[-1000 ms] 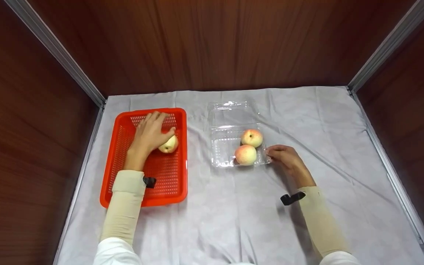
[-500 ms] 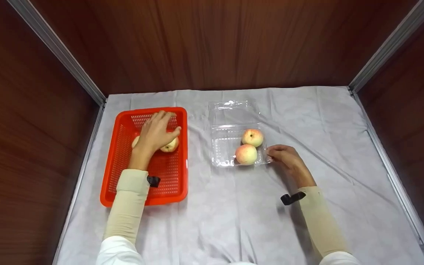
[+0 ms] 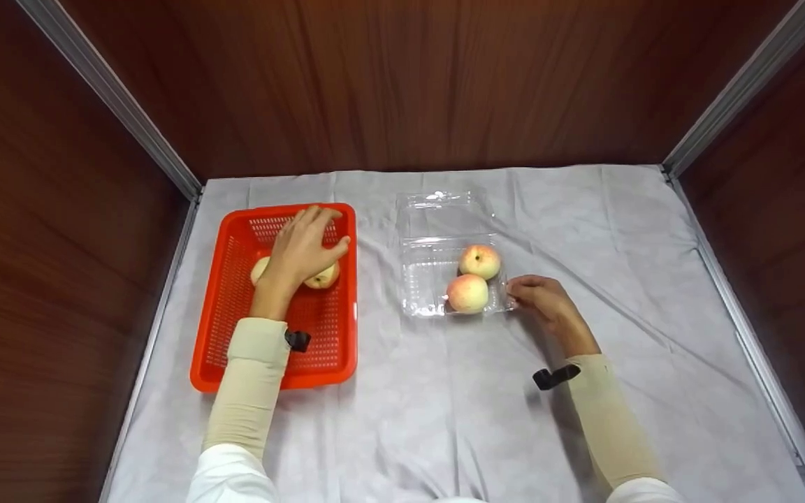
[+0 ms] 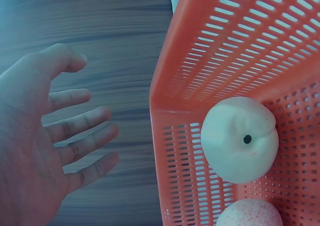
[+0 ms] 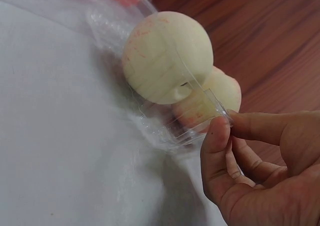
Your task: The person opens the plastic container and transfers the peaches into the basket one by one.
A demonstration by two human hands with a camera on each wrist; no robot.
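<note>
Since the earlier head view, the left hand (image 3: 302, 250) has slid rightward over the red basket (image 3: 350, 335), uncovering a pale peach (image 3: 258, 270) left of its wrist; the right hand (image 3: 546, 300) has stayed put. That peach lies in the basket, behind the left fingers; it looks firm, smooth and round, so probably apt to roll, best cupped round its widest part. The left fingers are spread and loose, holding nothing. Below the left thumb sits a second peach (image 3: 323, 277), also in the basket, likely to handle the same way. Farther right, the clear container (image 3: 423, 279) lies with its lid folded back, seemingly light, thin and easily dented, best held by its edge. Inside, just left of the right fingertips, the far peach (image 3: 479, 261) and the near peach (image 3: 468, 294) touch. The right thumb and forefinger pinch the container's near right corner.
</note>
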